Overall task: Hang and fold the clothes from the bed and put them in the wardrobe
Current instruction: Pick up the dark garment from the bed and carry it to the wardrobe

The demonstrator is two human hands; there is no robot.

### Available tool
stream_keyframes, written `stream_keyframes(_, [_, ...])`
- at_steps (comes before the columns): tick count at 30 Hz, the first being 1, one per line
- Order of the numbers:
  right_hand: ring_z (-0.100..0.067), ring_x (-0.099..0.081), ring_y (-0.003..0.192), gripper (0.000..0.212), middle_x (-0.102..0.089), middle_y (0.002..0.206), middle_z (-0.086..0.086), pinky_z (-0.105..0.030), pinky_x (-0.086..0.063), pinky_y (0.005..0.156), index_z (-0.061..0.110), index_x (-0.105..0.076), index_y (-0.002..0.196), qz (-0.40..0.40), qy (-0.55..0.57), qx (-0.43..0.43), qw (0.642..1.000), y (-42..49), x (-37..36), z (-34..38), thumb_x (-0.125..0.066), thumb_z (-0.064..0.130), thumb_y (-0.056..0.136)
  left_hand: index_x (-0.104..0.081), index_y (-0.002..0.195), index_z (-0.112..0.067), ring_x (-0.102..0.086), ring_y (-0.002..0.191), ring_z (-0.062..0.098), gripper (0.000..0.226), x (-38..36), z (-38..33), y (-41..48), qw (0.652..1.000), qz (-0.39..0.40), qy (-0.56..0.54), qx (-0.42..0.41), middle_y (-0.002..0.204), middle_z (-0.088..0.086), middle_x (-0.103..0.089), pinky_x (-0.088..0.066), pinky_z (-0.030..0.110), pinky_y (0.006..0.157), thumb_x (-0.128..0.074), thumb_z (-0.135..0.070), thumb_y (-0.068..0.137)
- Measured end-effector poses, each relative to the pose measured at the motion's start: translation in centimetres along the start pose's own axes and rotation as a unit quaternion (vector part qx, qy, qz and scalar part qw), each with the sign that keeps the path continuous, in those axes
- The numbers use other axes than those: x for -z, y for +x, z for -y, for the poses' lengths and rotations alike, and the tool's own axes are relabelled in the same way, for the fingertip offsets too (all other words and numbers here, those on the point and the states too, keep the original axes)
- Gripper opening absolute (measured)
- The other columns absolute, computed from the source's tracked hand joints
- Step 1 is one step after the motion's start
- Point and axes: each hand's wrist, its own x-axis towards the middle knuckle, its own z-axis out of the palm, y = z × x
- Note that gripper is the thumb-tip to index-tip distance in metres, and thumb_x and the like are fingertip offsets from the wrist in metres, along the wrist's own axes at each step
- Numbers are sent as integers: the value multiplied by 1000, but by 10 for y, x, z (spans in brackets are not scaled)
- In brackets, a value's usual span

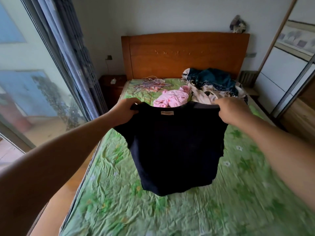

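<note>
Left hand (127,110) and right hand (232,110) each pinch a shoulder of the dark navy short-sleeved knit top (173,149), held spread above the green floral-sheeted bed (221,201). Step judged: presenting garment. Next: lay flat for folding, or fetch a wire hanger (150,83).

Home bedroom — wooden-headboard bed (184,53), sliding-door wardrobe (281,68), nightstand (112,82), curtained window (68,48).

My camera rides on my head at the foot of the bed (238,193), looking forward and down along it from close above: headboard (184,55) at twelve o'clock, window (25,91) at nine, wardrobe (281,79) at two.
</note>
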Motion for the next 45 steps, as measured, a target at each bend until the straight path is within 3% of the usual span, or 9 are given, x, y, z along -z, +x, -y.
stream_keyframes(5, [-30,-56,68,20,-58,80,-16,-40,-53,61,9,-59,94,-18,74,-66,995,-11,-2,-8,-44,-2,86,-64,101,-17,-60,85,30,8,12,0,6,997,-78,2,-20,86,1,-61,-45,34,74,-57,-19,96])
stream_keyframes(9, [-31,-57,89,38,-63,115,-17,-35,-43,68,13,-62,120,41,166,-121,978,-21,6,-4,-42,3,89,-49,101,-30,-60,81,34,14,18,-6,9,996,-68,17,-63,88,7,-62,-53,45,74,-41,-41,95])
stream_keyframes(13, [-25,-58,81,25,-61,93,-9,-35,-37,64,17,-60,110,70,231,-142,960,-33,7,-3,-44,33,99,-53,107,-25,-59,80,32,12,21,-9,16,995,-42,36,-89,88,7,-62,-52,45,73,-46,-32,100])
stream_keyframes(17, [-33,-57,118,50,-58,135,-11,-35,-42,82,23,-51,143,56,229,-119,964,-28,-7,-14,-43,51,103,-56,110,-20,-61,83,33,16,22,-5,30,992,-31,49,-111,94,12,-66,-52,44,74,-51,-29,98])
stream_keyframes(19, [-34,-56,120,50,-55,140,-13,-35,-43,85,24,-48,145,54,225,-109,967,-18,-16,-21,-42,50,104,-55,110,-19,-61,82,35,17,19,-2,41,991,-19,63,-114,93,13,-66,-52,46,73,-51,-31,98])
stream_keyframes(24, [-28,-59,77,25,-58,85,-8,-42,-44,65,18,-54,102,68,191,-61,977,28,-39,-40,-40,39,107,-51,106,-23,-60,77,33,21,1,9,79,989,12,117,-93,88,11,-64,-54,46,68,-49,-42,99])
stream_keyframes(31, [-26,-53,63,21,-53,73,-6,-40,-44,59,19,-45,94,26,68,-19,997,123,-61,-64,-39,34,107,-48,93,-25,-58,79,28,23,-18,14,162,989,22,136,-49,87,3,-60,-48,39,67,-44,-45,102])
stream_keyframes(40, [-31,-44,62,5,-45,69,-6,-40,-33,63,11,-51,104,-192,33,65,979,199,5,-90,-48,15,102,-51,97,-14,-48,74,22,22,42,-26,216,979,-119,131,-103,84,8,-56,-38,35,66,-48,-35,102])
stream_keyframes(45, [-37,-56,86,17,-57,96,-17,-39,-42,67,4,-62,105,-173,117,93,973,171,-18,-74,-51,-1,92,-47,93,-20,-58,76,31,19,14,-17,169,982,-97,115,-111,84,9,-59,-46,38,66,-49,-37,100])
